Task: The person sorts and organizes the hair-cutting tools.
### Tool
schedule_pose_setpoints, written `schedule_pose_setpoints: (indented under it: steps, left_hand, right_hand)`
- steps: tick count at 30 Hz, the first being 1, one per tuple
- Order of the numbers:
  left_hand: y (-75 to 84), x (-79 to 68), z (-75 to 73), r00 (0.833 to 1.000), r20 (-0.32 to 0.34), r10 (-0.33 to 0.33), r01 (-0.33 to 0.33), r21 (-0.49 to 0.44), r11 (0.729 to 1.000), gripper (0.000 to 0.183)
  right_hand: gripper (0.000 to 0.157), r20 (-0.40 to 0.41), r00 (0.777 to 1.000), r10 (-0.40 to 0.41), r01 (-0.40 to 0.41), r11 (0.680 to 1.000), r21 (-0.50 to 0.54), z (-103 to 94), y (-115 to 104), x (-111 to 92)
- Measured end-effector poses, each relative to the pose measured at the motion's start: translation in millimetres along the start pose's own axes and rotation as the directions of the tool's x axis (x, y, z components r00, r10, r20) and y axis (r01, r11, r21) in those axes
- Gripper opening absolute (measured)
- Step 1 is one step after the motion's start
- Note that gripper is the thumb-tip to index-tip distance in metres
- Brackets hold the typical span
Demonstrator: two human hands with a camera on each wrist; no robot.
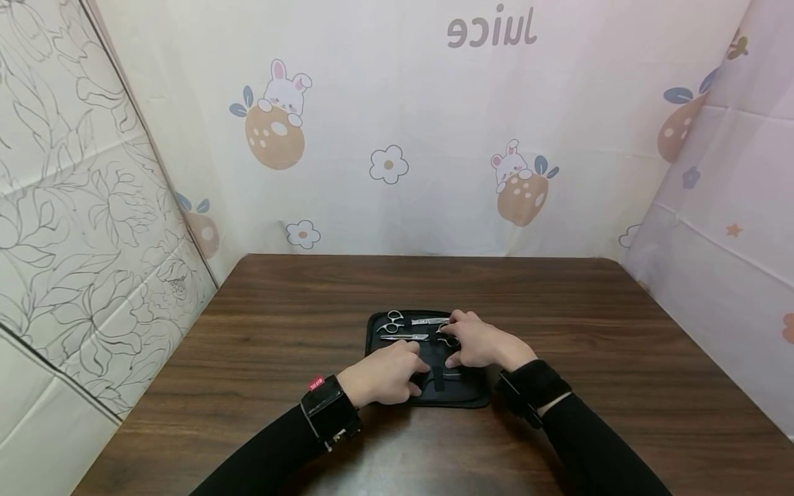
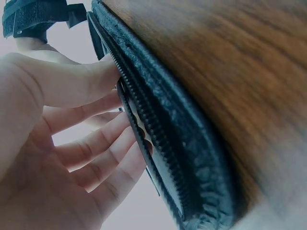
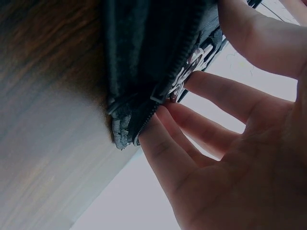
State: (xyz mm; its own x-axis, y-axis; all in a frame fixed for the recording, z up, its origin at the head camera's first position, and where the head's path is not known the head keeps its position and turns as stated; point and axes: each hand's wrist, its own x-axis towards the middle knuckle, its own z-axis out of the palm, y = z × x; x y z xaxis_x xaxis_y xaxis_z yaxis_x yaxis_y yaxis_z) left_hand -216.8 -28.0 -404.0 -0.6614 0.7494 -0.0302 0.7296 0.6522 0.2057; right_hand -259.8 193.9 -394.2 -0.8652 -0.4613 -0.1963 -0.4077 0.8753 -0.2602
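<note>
A black zip case (image 1: 464,394) lies unfolded on the brown wooden table. Inside it, one pair of silver scissors (image 1: 403,337) has its finger rings at the left. A second pair (image 1: 428,321) points the other way, its rings beside my right fingers. My left hand (image 1: 387,372) rests over the case's near left part; in the left wrist view the thumb touches the toothed zip edge (image 2: 139,103) and loosely bent fingers reach inside. My right hand (image 1: 480,341) spans the right side, fingertips at the scissor rings (image 3: 187,69) and zip edge.
The wooden table (image 1: 279,303) extends around the case on all sides. A white curtain (image 1: 397,89) with rabbit and flower prints hangs behind it, and a floral-line panel (image 1: 93,227) stands at the left. Black bands (image 1: 538,387) circle both wrists.
</note>
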Motion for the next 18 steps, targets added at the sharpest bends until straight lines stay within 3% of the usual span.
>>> schedule_pose_setpoints:
  steps: [18]
  left_hand:
    - [-4.0,-5.4,1.4,0.999,-0.031,-0.020,0.019,-0.036,0.999,0.036]
  right_hand:
    - [0.058,-0.010,1.000,-0.015,0.015,1.000,-0.013,1.4,1.9,-0.2]
